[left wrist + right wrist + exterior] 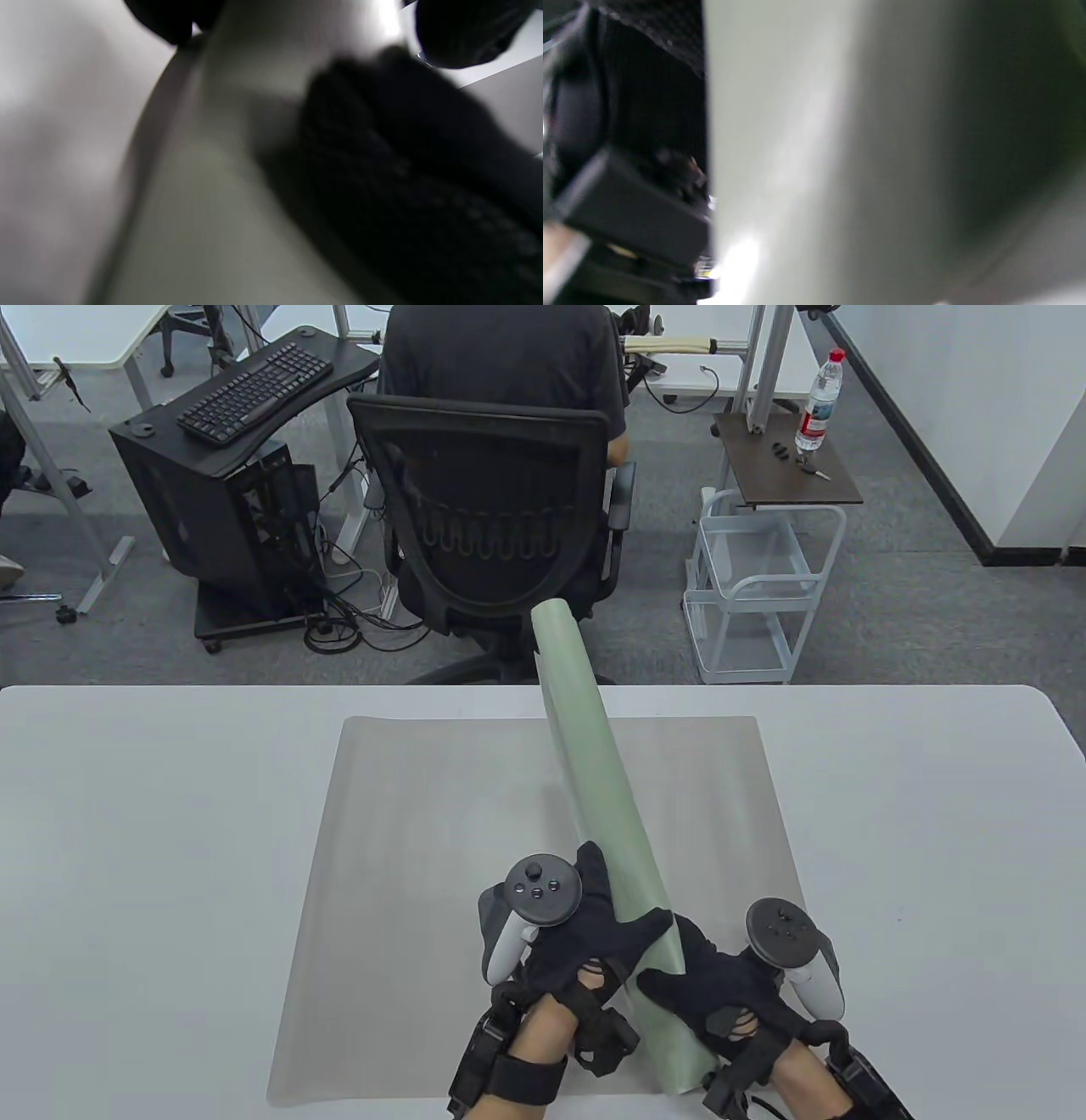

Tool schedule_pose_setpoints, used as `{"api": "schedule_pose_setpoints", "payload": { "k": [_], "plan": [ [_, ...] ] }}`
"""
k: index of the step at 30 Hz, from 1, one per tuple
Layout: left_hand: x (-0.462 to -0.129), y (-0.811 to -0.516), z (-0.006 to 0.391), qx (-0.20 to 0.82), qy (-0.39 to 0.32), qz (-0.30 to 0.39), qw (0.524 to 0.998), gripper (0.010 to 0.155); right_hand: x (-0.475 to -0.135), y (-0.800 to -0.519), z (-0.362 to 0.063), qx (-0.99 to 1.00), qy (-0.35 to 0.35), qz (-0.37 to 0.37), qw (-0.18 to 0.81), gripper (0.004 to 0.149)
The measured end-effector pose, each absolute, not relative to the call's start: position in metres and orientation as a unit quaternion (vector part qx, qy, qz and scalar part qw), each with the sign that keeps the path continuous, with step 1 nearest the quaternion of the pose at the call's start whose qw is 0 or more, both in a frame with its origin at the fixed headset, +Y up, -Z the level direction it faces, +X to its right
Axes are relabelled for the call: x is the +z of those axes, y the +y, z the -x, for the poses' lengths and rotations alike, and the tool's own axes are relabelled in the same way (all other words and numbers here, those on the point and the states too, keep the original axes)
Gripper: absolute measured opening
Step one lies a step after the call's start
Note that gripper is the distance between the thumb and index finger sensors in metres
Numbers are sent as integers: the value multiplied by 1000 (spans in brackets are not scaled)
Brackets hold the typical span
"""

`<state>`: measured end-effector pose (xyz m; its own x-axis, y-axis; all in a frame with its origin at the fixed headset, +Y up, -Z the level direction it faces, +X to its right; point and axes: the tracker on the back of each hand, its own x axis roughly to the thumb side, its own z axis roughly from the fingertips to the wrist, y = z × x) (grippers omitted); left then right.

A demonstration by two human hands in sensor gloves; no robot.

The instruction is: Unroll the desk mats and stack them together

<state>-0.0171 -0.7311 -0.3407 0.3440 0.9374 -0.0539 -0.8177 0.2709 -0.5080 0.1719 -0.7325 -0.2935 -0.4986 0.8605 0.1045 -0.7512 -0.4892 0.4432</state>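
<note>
A grey desk mat (441, 857) lies unrolled flat on the white table (127, 814). A pale green mat, still rolled into a long tube (585, 746), lies at a slant across it, its far end sticking out past the table's far edge. My left hand (594, 933) grips the roll near its near end, fingers laid over the top. My right hand (713, 984) holds the same end from the right, fingers tucked under the roll's loose edge. Both wrist views are blurred. The left wrist view shows the green mat (203, 212) and a black glove (403, 190); the green mat (861, 148) fills the right wrist view.
Beyond the far table edge a person sits in a black office chair (501, 526). A white wire cart (755, 594) stands to its right, a computer stand with keyboard (246, 390) to its left. Bare table surface lies on both sides of the grey mat.
</note>
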Motion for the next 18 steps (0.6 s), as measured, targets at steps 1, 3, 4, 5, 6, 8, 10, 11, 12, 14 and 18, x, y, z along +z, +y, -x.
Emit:
{"api": "schedule_pose_setpoints", "payload": {
  "k": [1, 3, 4, 5, 6, 8, 10, 11, 12, 14, 18],
  "plan": [
    [-342, -737, 17, 590, -123, 245, 760, 122, -291, -730, -169, 867, 159, -158, 445, 80],
    [-347, -753, 21, 664, -124, 252, 693, 127, -283, -727, -160, 890, 139, -179, 396, 86],
    [-348, -758, 24, 697, -116, 245, 664, 125, -282, -726, -157, 883, 144, -200, 399, 93],
    [-350, -764, 26, 752, -122, 250, 598, 122, -282, -723, -157, 881, 148, -196, 406, 88],
    [-351, -768, 28, 775, -124, 254, 566, 117, -282, -723, -159, 873, 153, -200, 418, 82],
    [-354, -773, 33, 813, -129, 251, 509, 108, -288, -723, -171, 833, 168, -201, 487, 76],
    [-356, -774, 34, 824, -147, 259, 483, 103, -293, -728, -181, 794, 183, -157, 557, 89],
    [-356, -775, 32, 830, -158, 264, 466, 102, -296, -732, -186, 789, 195, -135, 566, 93],
    [-355, -773, 30, 831, -168, 270, 456, 101, -301, -739, -192, 779, 203, -117, 581, 95],
    [-354, -771, 26, 817, -171, 275, 478, 100, -308, -752, -201, 744, 235, -85, 619, 94],
    [-354, -769, 22, 789, -180, 290, 510, 100, -315, -766, -213, 621, 314, -61, 715, 89]
  ]
}}
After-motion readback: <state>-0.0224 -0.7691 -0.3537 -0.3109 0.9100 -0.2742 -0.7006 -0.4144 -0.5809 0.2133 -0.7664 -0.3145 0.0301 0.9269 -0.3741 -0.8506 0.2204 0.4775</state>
